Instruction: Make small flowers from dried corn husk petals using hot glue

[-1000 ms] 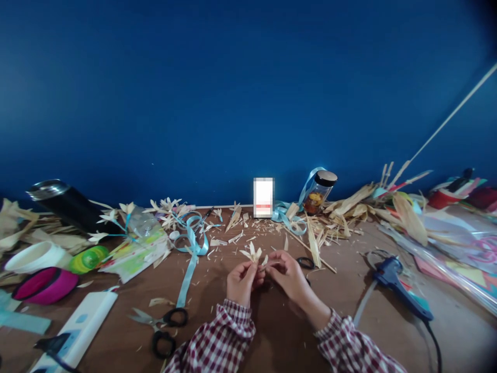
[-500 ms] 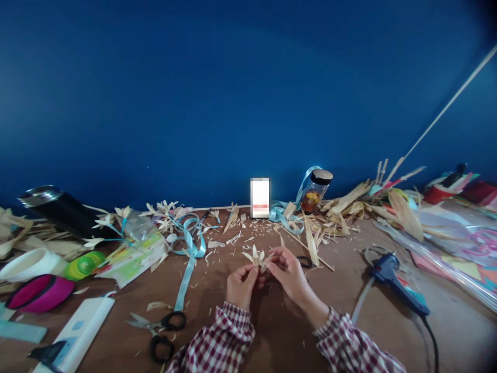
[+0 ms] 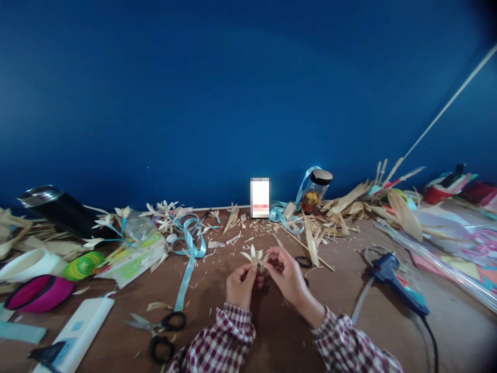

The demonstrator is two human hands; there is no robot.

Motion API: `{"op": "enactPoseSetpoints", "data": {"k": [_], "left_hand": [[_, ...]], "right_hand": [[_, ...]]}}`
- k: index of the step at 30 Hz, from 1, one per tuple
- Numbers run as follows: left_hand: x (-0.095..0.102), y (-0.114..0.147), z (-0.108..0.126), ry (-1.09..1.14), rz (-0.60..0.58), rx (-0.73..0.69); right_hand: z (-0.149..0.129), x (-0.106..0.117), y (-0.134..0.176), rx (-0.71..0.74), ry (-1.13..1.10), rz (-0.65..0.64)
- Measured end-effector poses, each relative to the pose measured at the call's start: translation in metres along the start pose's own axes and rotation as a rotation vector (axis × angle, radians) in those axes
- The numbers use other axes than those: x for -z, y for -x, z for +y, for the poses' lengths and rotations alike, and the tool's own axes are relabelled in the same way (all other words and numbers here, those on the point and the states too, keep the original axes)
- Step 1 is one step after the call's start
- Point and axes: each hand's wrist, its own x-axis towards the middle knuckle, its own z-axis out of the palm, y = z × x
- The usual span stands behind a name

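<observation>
A small pale flower of dried husk petals (image 3: 253, 256) stands up from the pinched fingers of my left hand (image 3: 240, 286). Its base is hidden behind the thumb and fingertips. My right hand (image 3: 288, 280) is closed at the flower's right side, thumb and forefinger pinching a husk petal there. A thin pointed strip of husk (image 3: 278, 241) sticks up behind the right fingers. Partly covered by the right hand is a pair of black-handled scissors (image 3: 303, 261).
Open scissors (image 3: 155, 329) lie front left, near a light blue ribbon (image 3: 186, 280) and a white power strip (image 3: 77, 331). A blue glue gun (image 3: 399, 290) rests at right. Husk scraps, a lidded jar (image 3: 315, 191) and a black flask (image 3: 66, 212) line the blue wall.
Both hands and the flower have shifted slightly left. The right hand has moved a little, showing more of the scissors behind it. The grip on the flower stays.
</observation>
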Motion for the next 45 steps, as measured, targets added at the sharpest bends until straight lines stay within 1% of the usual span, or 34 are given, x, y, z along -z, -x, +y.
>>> {"op": "enactPoseSetpoints", "data": {"k": [4,6,15,18,23,26,30,31,34,37,41,45], "left_hand": [[0.0,-0.002,0.0,0.059,0.09,-0.024],[0.0,-0.003,0.0,0.074,0.108,-0.025],[0.002,-0.005,-0.001,0.072,0.089,0.003],[0.003,-0.006,-0.002,0.049,0.079,0.012],[0.003,-0.008,-0.004,0.021,0.089,0.011],[0.003,-0.007,-0.002,-0.023,0.087,0.002],[0.002,-0.004,0.002,-0.11,0.081,-0.034],[0.002,-0.003,0.002,-0.114,0.068,-0.037],[0.002,-0.003,0.001,-0.113,0.05,-0.046],[0.001,-0.004,0.0,-0.111,0.07,-0.057],[0.0,-0.003,-0.001,-0.098,0.08,-0.054],[0.001,-0.004,0.001,-0.057,0.079,-0.031]], "right_hand": [[0.006,0.005,-0.007,0.007,0.068,0.0],[0.009,0.007,-0.009,0.013,0.091,-0.017],[0.006,0.003,-0.008,0.05,0.143,-0.221],[0.006,0.004,-0.007,0.054,0.191,-0.231],[0.009,0.01,-0.008,0.051,0.309,-0.192],[0.006,0.02,-0.009,0.053,0.385,-0.155],[-0.004,0.044,-0.011,0.047,0.478,-0.109],[-0.007,0.052,-0.011,0.042,0.523,-0.107],[-0.012,0.074,-0.009,0.022,0.75,-0.097],[-0.011,0.089,-0.005,0.001,0.887,-0.085],[-0.007,0.094,0.004,-0.004,0.904,-0.141],[-0.008,0.087,0.01,0.0,0.935,-0.221]]}}
